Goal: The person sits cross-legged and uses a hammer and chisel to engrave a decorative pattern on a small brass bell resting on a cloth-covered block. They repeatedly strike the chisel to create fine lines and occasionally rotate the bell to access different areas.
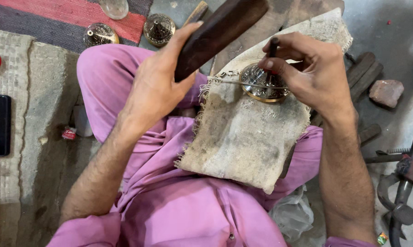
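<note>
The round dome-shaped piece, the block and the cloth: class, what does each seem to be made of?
Round piece: probably brass, shiny gold-and-silver gleam, patterned rim. Block in the left hand: apparently dark wood, matte, grain-like. Cloth: coarse woven fabric, likely jute, frayed edge, stained.

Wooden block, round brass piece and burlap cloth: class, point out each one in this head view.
Wooden block (pixel 220 34), head view, middle of its dark face.
Round brass piece (pixel 261 87), head view, its patterned top.
Burlap cloth (pixel 247 137), head view, bare middle part.

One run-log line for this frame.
left hand: grips wooden mallet | right hand: holds punch on brass piece | base: burlap cloth
</note>
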Demonstrator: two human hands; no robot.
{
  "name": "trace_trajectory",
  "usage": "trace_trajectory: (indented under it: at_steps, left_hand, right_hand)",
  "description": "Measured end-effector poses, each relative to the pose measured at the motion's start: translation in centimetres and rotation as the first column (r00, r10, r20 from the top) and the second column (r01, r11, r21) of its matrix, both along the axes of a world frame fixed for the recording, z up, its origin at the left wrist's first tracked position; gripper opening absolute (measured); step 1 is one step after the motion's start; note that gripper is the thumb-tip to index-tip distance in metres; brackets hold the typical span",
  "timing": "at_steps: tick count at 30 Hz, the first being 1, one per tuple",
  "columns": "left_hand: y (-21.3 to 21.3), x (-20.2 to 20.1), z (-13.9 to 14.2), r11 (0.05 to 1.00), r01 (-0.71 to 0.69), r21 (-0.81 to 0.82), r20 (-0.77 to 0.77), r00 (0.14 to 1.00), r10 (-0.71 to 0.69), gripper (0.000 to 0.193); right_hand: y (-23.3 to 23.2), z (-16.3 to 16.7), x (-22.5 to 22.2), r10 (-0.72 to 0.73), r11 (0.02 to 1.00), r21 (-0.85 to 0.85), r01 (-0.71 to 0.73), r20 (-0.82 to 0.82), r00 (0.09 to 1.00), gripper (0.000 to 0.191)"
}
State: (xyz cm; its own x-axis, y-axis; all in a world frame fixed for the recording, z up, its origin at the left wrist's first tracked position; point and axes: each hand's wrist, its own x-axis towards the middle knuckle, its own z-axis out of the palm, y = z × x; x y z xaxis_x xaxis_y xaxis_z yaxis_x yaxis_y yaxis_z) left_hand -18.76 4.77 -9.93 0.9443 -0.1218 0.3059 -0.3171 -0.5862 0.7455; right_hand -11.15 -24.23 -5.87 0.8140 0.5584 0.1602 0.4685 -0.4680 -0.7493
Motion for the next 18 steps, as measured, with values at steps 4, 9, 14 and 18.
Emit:
trace_trajectory:
  at_steps: [4, 9, 14, 18]
  left_hand:
    - [0.2, 0.8, 0.3, 0.941, -0.020, 0.338, -0.145, 0.987, 0.073, 0.080]
    - [0.3, 1.1, -0.2, 0.980, -0.027, 0.198, 0.002, 1.000, 0.028, 0.079]
    - [0.2, 1.1, -0.7, 0.995, 0.017, 0.100, 0.092, 0.995, -0.026, 0.076]
    - [1.0, 1.1, -1.1, 0.965, -0.046, 0.258, -0.104, 0.992, 0.075, 0.074]
  right_hand:
    - [0.4, 0.7, 0.2, 0.015, 0.997, -0.081, -0.014, 0.009, 1.000, 0.022]
    - [0.8, 1.5, 0.5, 0.014, 0.993, -0.117, -0.020, -0.052, 0.999, 0.024]
    - [0.8, 1.6, 0.7, -0.009, 0.980, -0.200, -0.007, -0.080, 0.997, 0.019]
    - [1.0, 0.1, 0.0, 0.000, 0.988, 0.153, 0.011, -0.073, 0.997, 0.021]
